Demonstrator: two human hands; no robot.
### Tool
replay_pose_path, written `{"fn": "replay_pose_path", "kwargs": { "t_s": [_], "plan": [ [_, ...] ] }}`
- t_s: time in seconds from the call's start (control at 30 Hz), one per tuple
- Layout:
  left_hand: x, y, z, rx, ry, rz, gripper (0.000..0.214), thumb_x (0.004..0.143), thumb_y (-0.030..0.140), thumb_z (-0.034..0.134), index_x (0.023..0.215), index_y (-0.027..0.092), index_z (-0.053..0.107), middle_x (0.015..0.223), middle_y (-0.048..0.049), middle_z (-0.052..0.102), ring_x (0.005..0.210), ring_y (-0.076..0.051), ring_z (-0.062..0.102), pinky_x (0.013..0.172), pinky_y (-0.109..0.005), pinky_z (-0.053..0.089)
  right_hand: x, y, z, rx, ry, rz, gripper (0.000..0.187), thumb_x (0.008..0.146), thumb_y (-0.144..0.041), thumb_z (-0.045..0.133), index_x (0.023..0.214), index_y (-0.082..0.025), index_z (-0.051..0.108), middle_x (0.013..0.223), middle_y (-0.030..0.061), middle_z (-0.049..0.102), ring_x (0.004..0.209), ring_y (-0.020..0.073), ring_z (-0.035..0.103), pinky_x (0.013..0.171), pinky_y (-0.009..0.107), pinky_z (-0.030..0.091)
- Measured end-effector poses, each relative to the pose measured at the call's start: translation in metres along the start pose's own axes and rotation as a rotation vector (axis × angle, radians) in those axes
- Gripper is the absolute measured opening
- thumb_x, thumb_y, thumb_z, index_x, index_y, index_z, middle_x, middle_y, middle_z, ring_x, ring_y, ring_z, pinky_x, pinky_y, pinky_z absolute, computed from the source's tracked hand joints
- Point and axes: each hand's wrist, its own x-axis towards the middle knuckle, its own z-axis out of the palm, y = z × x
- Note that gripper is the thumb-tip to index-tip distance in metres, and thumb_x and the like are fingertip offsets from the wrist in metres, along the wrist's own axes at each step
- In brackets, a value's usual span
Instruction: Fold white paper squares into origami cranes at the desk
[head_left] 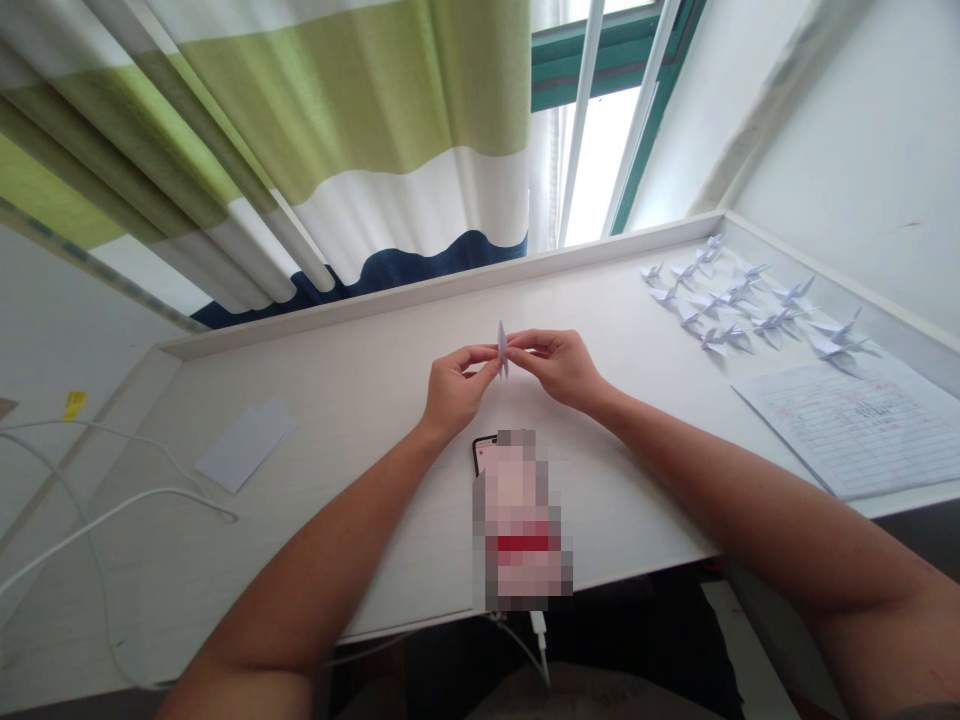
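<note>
I log blank paper sheets (246, 443) on the white desk (375, 330). My left hand (454, 385) and right hand (559, 365) pinch a folded paper crane (502, 350) closed between their fingertips, held above the desk. Further right, more paper cranes (735, 300) sit beside a lined sheet (855, 430).

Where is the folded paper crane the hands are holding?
Head view: the folded paper crane is pinched between the left hand and right hand, above the phone.
</note>
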Motion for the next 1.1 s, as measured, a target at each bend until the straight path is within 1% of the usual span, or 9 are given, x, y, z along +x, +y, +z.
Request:
{"fn": "replay_pose_path", "kwargs": {
  "t_s": [0.17,0.33,0.47,0.6,0.8,0.93,1.0,1.1],
  "plan": [
    [-0.003,0.006,0.0,0.068,0.022,0.013,0.019,0.088,0.038,0.084,0.092,0.02,0.085,0.111,-0.0109,0.085,0.102,-0.026,0.08,0.087,-0.04,0.067,-0.001,0.0,0.002,-0.033,0.009,-0.019,0.029,0.087,-0.054,0.085,0.086,-0.025,0.085,0.106,0.0076,0.086,0.103,0.0279,0.081,0.097,0.051,0.066],
    [-0.005,0.009,0.001,0.101,0.047,0.033,0.019,0.088,0.04,0.084,0.091,0.021,0.085,0.112,-0.01,0.085,0.103,-0.027,0.08,0.087,-0.039,0.067,-0.002,-0.001,0.003,-0.064,0.027,-0.027,0.029,0.088,-0.053,0.084,0.09,-0.024,0.086,0.097,0.0076,0.086,0.094,0.0264,0.08,0.096,0.052,0.066],
    [-0.004,0.009,0.001,0.086,0.044,0.024,0.016,0.09,0.037,0.083,0.093,0.021,0.086,0.108,-0.0092,0.086,0.103,-0.026,0.08,0.091,-0.04,0.066,-0.001,0.0,0.004,-0.004,0.036,-0.037,0.035,0.083,-0.058,0.087,0.091,-0.024,0.084,0.104,0.0082,0.085,0.103,0.0265,0.079,0.103,0.053,0.064],
    [-0.004,0.007,0.001,0.071,0.037,0.018,0.011,0.089,0.033,0.083,0.091,0.022,0.086,0.109,-0.0087,0.085,0.105,-0.027,0.079,0.088,-0.04,0.065,-0.001,-0.002,0.004,0.005,0.021,-0.022,0.035,0.083,-0.059,0.088,0.088,-0.024,0.084,0.103,0.0082,0.085,0.101,0.0265,0.08,0.106,0.056,0.063],
    [-0.002,0.005,0.001,0.062,0.055,0.027,0.012,0.086,0.034,0.086,0.088,0.022,0.084,0.107,-0.0089,0.084,0.102,-0.025,0.077,0.088,-0.039,0.064,-0.001,-0.002,0.005,0.005,0.056,0.007,0.036,0.08,-0.058,0.09,0.085,-0.024,0.083,0.097,0.0077,0.085,0.095,0.027,0.08,0.1,0.054,0.065],
    [0.0,0.0,0.002,0.008,0.081,0.016,0.02,0.082,0.035,0.09,0.089,0.019,0.08,0.096,-0.0074,0.081,0.092,-0.022,0.076,0.086,-0.037,0.064,0.001,0.002,0.006,0.015,0.099,0.031,0.036,0.076,-0.054,0.094,0.082,-0.023,0.077,0.087,0.0057,0.082,0.088,0.025,0.078,0.093,0.051,0.065],
    [0.001,-0.002,0.002,-0.014,0.089,0.004,0.023,0.08,0.035,0.091,0.09,0.019,0.078,0.093,-0.0061,0.08,0.088,-0.02,0.075,0.085,-0.036,0.063,0.001,0.003,0.006,0.027,0.114,0.028,0.037,0.075,-0.053,0.094,0.082,-0.023,0.073,0.086,0.0048,0.08,0.087,0.024,0.077,0.092,0.05,0.065],
    [0.002,-0.003,0.002,-0.038,0.089,-0.013,0.023,0.08,0.035,0.091,0.089,0.018,0.078,0.093,-0.0067,0.08,0.088,-0.02,0.075,0.085,-0.036,0.063,0.001,0.002,0.007,0.043,0.089,0.04,0.039,0.074,-0.054,0.094,0.084,-0.023,0.073,0.088,0.0053,0.08,0.088,0.0239,0.076,0.091,0.049,0.064]
  ]
}}
